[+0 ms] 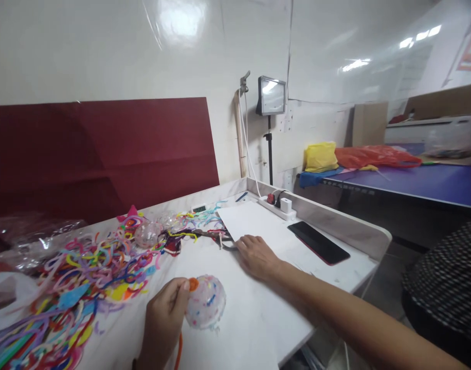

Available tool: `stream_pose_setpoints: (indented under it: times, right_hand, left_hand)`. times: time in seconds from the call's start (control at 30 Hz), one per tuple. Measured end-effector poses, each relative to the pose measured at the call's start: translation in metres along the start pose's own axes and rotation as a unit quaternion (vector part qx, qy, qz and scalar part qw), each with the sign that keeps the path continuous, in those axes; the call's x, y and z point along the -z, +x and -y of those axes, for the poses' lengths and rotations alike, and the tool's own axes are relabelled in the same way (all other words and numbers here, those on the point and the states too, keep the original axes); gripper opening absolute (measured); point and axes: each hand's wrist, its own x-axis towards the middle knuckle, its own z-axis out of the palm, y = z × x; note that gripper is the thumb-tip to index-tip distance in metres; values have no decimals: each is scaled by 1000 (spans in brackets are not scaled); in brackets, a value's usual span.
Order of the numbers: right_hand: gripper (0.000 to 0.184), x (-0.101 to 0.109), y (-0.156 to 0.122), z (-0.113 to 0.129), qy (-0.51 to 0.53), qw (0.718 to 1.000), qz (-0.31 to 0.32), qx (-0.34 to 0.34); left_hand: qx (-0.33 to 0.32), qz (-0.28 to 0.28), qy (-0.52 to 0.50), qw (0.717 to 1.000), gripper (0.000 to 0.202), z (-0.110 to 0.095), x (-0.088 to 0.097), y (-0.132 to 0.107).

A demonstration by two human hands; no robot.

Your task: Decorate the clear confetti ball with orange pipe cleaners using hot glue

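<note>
Between the thumb and fingers of my left hand is pinched an orange pipe cleaner, its upper end a small round patch; an orange length hangs below the hand. Right against it is a clear round ball with coloured specks. My right hand reaches over the lower left edge of a white sheet, fingers bent downward. A dark grey curved piece, possibly a scissor handle, touches its fingertips, which are partly hidden. Left of my hands spreads a tangled heap of coloured pipe cleaners.
Another speckled clear ball lies in the heap. A black phone and a power strip are by the table's raised right edge. Crumpled clear plastic is at far left. A person's checked clothing shows at right.
</note>
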Motion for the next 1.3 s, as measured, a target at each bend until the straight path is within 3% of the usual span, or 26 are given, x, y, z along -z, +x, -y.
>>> stream_pose_setpoints:
  times: [0.2,0.47,0.7,0.83,0.97,1.1,1.3]
  right_hand:
    - [30,18,9,-34,-79,995,16,-51]
    - [31,75,22,-83,-97,961,-137,-220]
    - [29,99,14,-97,-98,930,-232,-267]
    - [31,88,10,-82,-100,944,-230,-215]
    - [29,53,8,-56,-73,981,-138,-113]
    - [30,24,5,-29,-18,997,-63,-52]
    - [29,16,-17,44,155,986,-50,21]
  left_hand:
    - [12,-2,-10,1000,34,4,0,1]
    - [24,-3,-22,999,35,7,0,3]
    - [31,4,-39,999,35,9,-1,2]
    - [45,16,-38,998,36,15,-2,2]
    - [43,24,-29,998,37,20,-4,3]
    - [37,24,-20,999,36,20,-3,3]
    - [-40,14,13,999,34,2,-4,1]
